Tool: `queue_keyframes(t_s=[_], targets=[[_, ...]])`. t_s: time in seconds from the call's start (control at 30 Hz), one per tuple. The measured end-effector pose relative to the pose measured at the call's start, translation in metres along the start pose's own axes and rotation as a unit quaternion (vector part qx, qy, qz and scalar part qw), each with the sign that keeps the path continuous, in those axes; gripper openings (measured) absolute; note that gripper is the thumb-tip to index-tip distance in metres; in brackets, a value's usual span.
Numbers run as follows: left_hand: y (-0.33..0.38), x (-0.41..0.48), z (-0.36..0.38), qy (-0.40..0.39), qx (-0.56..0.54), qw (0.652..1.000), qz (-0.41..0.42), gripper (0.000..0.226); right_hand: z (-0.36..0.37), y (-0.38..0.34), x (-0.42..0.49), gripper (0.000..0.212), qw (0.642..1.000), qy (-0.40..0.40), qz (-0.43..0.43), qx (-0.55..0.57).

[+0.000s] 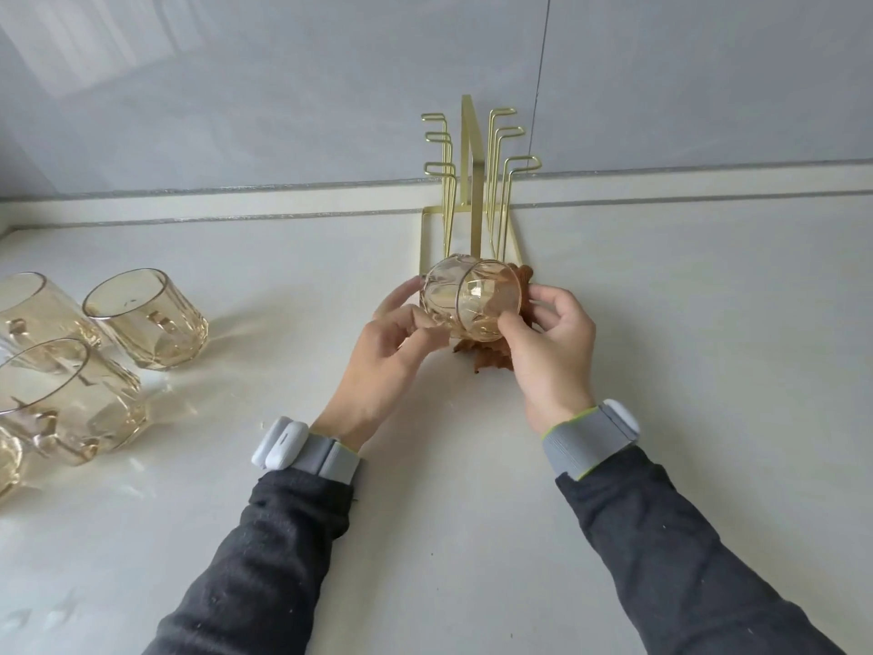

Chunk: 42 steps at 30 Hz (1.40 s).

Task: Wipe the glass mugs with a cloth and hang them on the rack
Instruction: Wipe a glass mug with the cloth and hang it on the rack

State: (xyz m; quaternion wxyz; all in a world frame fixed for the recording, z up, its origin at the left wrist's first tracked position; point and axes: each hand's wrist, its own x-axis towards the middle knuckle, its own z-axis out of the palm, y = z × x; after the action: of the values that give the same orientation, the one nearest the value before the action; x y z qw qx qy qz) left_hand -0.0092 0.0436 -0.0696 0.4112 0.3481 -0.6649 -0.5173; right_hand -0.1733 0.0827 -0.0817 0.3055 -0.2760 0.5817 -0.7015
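**Amber Glass, Gold Wire, Pale Stone**

The mug [470,300] near the centre is clear amber glass with a rippled, faceted pattern. The other mugs [146,319] at 9 o'clock share the same honey tint. At 5 o'clock of the central mug, the cloth [491,359] is rust-brown. The rack [477,182] at 12 o'clock is pale brushed gold. The countertop [661,371] is creamy white with faint grey flecks. The wall [283,87] is glossy grey-blue. The sleeves [264,560] are charcoal. The wristbands [586,444] are grey with lime edges and carry white pods [278,442].

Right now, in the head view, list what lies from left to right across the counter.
Standing mugs → left hand → held mug → right hand. Rack and cloth overlap the held mug, so both are left out.
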Motion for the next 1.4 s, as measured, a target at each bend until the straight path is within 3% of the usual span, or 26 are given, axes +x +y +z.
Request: queue_keyframes(t_s=[0.03,0.17,0.33,0.5,0.6,0.7,0.77,0.83,0.97,1.1,1.23,1.4], targets=[[-0.002,0.0,0.001,0.004,-0.024,1.0,-0.008,0.022,0.0,0.001,0.0,0.033,1.0,0.009,-0.005,-0.002],[0.001,0.002,0.01,0.001,-0.202,0.973,-0.113,0.077,0.0,-0.001,-0.005,0.031,0.999,0.02,-0.041,0.006],[0.015,0.002,0.012,0.036,-0.246,0.948,-0.198,0.069,0.005,-0.01,-0.013,0.031,0.993,-0.073,-0.086,0.026],[0.015,0.003,0.003,0.079,-0.281,0.939,-0.18,0.059,0.007,-0.013,-0.013,0.029,0.983,-0.155,-0.026,0.1],[0.015,0.005,0.003,0.118,-0.279,0.938,-0.17,0.057,0.006,-0.014,-0.012,0.024,0.981,-0.144,-0.006,0.127],[0.012,0.005,0.004,0.159,-0.275,0.936,-0.152,0.065,0.0,-0.021,-0.012,0.022,0.985,-0.118,-0.042,0.119],[0.01,0.004,0.003,0.165,-0.253,0.944,-0.133,0.055,-0.003,-0.025,-0.015,0.021,0.985,-0.128,-0.089,0.08],[0.01,0.002,0.005,0.152,-0.225,0.957,-0.105,0.042,0.0,-0.026,-0.019,0.021,0.98,-0.156,-0.126,0.013],[0.011,-0.002,0.008,0.11,-0.2,0.973,-0.036,0.054,0.006,-0.02,-0.023,0.031,0.972,-0.196,-0.125,-0.035],[0.013,-0.004,0.008,0.091,-0.179,0.98,0.003,0.053,0.003,-0.019,-0.017,0.031,0.967,-0.242,-0.064,0.041],[0.012,-0.004,0.009,0.074,-0.169,0.983,0.014,0.05,0.008,-0.018,-0.021,0.051,0.927,-0.346,0.004,0.143],[0.009,-0.007,0.014,0.029,-0.127,0.991,0.033,0.054,0.012,-0.022,-0.023,0.047,0.908,-0.352,0.048,0.22]])
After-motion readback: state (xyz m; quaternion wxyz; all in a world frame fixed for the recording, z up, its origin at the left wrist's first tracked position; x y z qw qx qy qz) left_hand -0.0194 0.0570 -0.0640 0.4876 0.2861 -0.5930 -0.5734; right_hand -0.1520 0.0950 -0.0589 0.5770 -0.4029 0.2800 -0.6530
